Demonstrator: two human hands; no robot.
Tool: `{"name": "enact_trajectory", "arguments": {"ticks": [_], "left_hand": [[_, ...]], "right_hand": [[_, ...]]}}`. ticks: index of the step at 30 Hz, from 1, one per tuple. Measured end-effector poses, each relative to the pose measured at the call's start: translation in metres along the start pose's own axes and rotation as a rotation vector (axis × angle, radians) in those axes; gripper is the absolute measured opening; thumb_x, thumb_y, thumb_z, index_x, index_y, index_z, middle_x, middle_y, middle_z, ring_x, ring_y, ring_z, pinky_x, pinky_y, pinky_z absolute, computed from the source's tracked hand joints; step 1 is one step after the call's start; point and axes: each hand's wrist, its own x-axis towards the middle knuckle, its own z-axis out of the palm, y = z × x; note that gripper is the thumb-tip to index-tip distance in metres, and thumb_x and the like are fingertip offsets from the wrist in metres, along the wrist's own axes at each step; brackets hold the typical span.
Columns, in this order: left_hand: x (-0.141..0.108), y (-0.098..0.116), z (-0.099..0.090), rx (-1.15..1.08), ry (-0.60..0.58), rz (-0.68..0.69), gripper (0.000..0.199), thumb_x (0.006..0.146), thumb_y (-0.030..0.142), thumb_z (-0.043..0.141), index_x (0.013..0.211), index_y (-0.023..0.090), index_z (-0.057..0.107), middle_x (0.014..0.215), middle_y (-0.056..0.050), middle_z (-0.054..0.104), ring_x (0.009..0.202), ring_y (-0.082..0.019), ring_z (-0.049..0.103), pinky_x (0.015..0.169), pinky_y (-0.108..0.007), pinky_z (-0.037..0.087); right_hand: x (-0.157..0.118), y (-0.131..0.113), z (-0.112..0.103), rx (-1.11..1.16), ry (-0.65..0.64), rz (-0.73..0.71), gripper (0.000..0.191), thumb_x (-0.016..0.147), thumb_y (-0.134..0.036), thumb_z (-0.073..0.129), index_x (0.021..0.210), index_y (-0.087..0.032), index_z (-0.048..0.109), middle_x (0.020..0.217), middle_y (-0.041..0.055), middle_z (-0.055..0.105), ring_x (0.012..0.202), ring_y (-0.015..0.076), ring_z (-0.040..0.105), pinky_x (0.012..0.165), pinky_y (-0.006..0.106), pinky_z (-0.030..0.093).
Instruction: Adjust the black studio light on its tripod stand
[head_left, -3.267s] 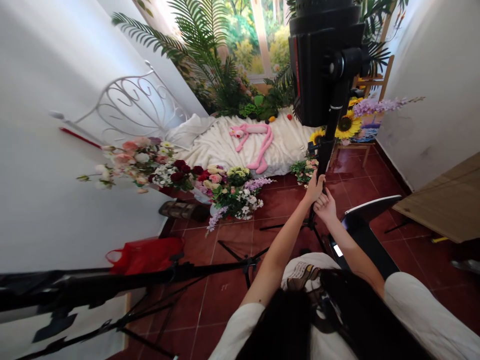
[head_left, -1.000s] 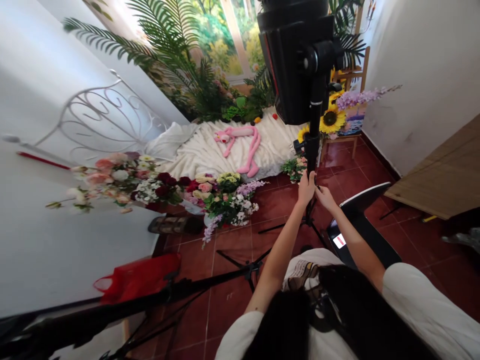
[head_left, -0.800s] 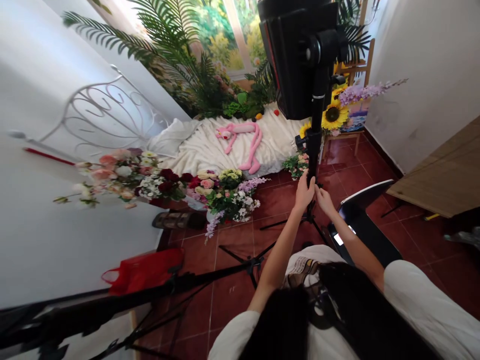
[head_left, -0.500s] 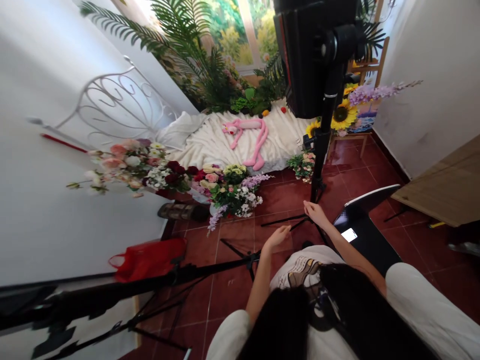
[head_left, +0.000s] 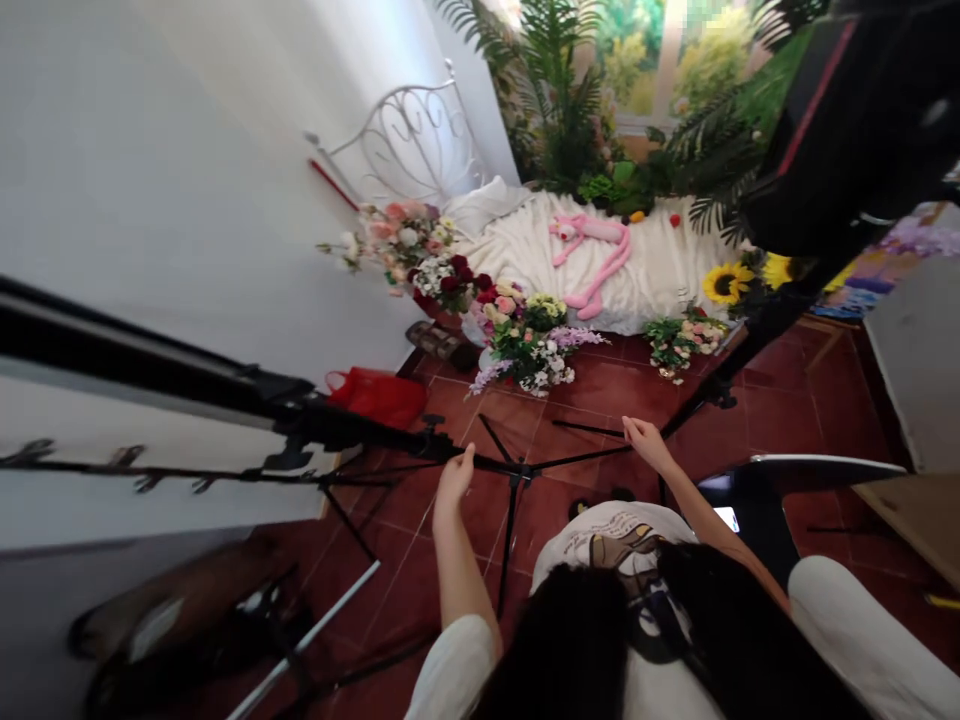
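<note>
My left hand (head_left: 456, 474) is at the lower end of a black light stand (head_left: 360, 427) that runs in from the left; its fingers are curled near the pole, and whether they grip it is not clear. My right hand (head_left: 643, 440) is raised in front of me, fingers bent together, beside a leg of the right-hand black stand (head_left: 739, 345). Anything inside it is hidden. A pink plush toy (head_left: 604, 240) lies on a cream blanket (head_left: 652, 290) beyond both hands.
Flower bunches (head_left: 536, 335) line the blanket's front edge. Tripod legs (head_left: 517, 475) spread over the red tiled floor. A red bag (head_left: 379, 397) stands by the left wall. A black chair with a phone (head_left: 726, 519) is at my right.
The view has swung left, so the scene sits further right. My left hand has moved left to the stand's pole. The right hand remains raised with bent fingers.
</note>
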Motion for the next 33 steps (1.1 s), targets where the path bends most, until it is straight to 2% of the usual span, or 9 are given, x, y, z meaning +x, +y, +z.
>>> {"name": "enact_trajectory", "arguments": {"ticks": [2, 5, 8, 11, 14, 22, 27, 30, 33], "left_hand": [[-0.011, 0.014, -0.007, 0.065, 0.031, -0.090, 0.051, 0.085, 0.067, 0.049, 0.077, 0.018, 0.061, 0.088, -0.017, 0.074, 0.106, -0.040, 0.070, 0.090, -0.048, 0.055], [-0.026, 0.026, -0.017, 0.157, 0.316, -0.250, 0.063, 0.084, 0.066, 0.052, 0.109, 0.009, 0.061, 0.125, -0.032, 0.066, 0.126, -0.049, 0.060, 0.105, -0.066, 0.044], [-0.030, 0.028, -0.029, -0.092, 0.495, -0.096, 0.067, 0.090, 0.066, 0.046, 0.123, 0.009, 0.054, 0.133, -0.030, 0.062, 0.129, -0.041, 0.060, 0.111, -0.059, 0.044], [-0.023, 0.024, -0.037, -0.482, 0.612, 0.198, 0.064, 0.093, 0.071, 0.040, 0.125, 0.017, 0.053, 0.132, -0.019, 0.066, 0.125, -0.027, 0.064, 0.111, -0.042, 0.048], [-0.009, 0.024, -0.036, -0.731, 0.690, 0.344, 0.070, 0.091, 0.080, 0.033, 0.121, 0.020, 0.054, 0.128, -0.014, 0.068, 0.118, -0.021, 0.066, 0.107, -0.035, 0.051], [0.027, 0.027, -0.022, -0.967, 0.628, 0.392, 0.070, 0.087, 0.084, 0.032, 0.093, 0.019, 0.058, 0.082, -0.006, 0.066, 0.076, -0.015, 0.065, 0.073, -0.028, 0.056], [0.037, 0.023, -0.018, -1.021, 0.674, 0.470, 0.070, 0.082, 0.088, 0.040, 0.082, 0.020, 0.057, 0.074, -0.003, 0.060, 0.069, -0.013, 0.059, 0.066, -0.026, 0.050], [0.040, 0.023, -0.016, -1.011, 0.702, 0.473, 0.070, 0.082, 0.088, 0.040, 0.077, 0.020, 0.056, 0.073, -0.003, 0.060, 0.067, -0.013, 0.058, 0.067, -0.027, 0.049], [0.044, 0.023, -0.014, -1.008, 0.729, 0.473, 0.068, 0.083, 0.086, 0.040, 0.077, 0.021, 0.056, 0.073, -0.002, 0.061, 0.068, -0.013, 0.059, 0.068, -0.027, 0.049]], "right_hand": [[0.004, -0.005, 0.010, -0.015, -0.061, -0.007, 0.066, 0.084, -0.083, 0.037, 0.054, -0.024, 0.046, 0.050, -0.0006, 0.045, 0.053, 0.0154, 0.044, 0.058, 0.029, 0.037], [0.010, -0.013, 0.023, -0.035, -0.152, -0.029, 0.067, 0.083, -0.084, 0.036, 0.055, -0.024, 0.046, 0.049, -0.0006, 0.043, 0.052, 0.0158, 0.043, 0.055, 0.029, 0.035], [0.014, -0.018, 0.033, -0.063, -0.228, -0.070, 0.067, 0.083, -0.085, 0.036, 0.055, -0.025, 0.047, 0.050, 0.0000, 0.044, 0.052, 0.0160, 0.043, 0.054, 0.029, 0.034], [0.018, -0.022, 0.043, -0.086, -0.294, -0.101, 0.068, 0.084, -0.085, 0.036, 0.056, -0.024, 0.047, 0.051, 0.0000, 0.044, 0.051, 0.0156, 0.042, 0.053, 0.029, 0.033], [0.023, -0.031, 0.055, -0.104, -0.376, -0.132, 0.067, 0.084, -0.084, 0.037, 0.056, -0.024, 0.047, 0.050, -0.0010, 0.042, 0.050, 0.0150, 0.040, 0.052, 0.028, 0.032], [0.041, -0.075, 0.098, -0.209, -0.601, -0.306, 0.059, 0.092, -0.069, 0.038, 0.058, -0.022, 0.050, 0.055, -0.0007, 0.050, 0.056, 0.0145, 0.047, 0.062, 0.028, 0.037], [0.057, -0.104, 0.147, -0.205, -0.724, -0.351, 0.055, 0.092, -0.067, 0.037, 0.064, -0.022, 0.050, 0.061, 0.0002, 0.053, 0.063, 0.0158, 0.052, 0.067, 0.028, 0.043], [0.066, -0.125, 0.187, -0.147, -0.679, -0.455, 0.039, 0.093, -0.057, 0.043, 0.085, -0.021, 0.057, 0.081, 0.0045, 0.064, 0.077, 0.0187, 0.060, 0.078, 0.032, 0.051], [0.074, -0.150, 0.225, -0.175, -0.554, -0.699, 0.037, 0.091, -0.036, 0.050, 0.121, -0.016, 0.056, 0.122, 0.0177, 0.063, 0.109, 0.0251, 0.061, 0.100, 0.042, 0.050]]}}
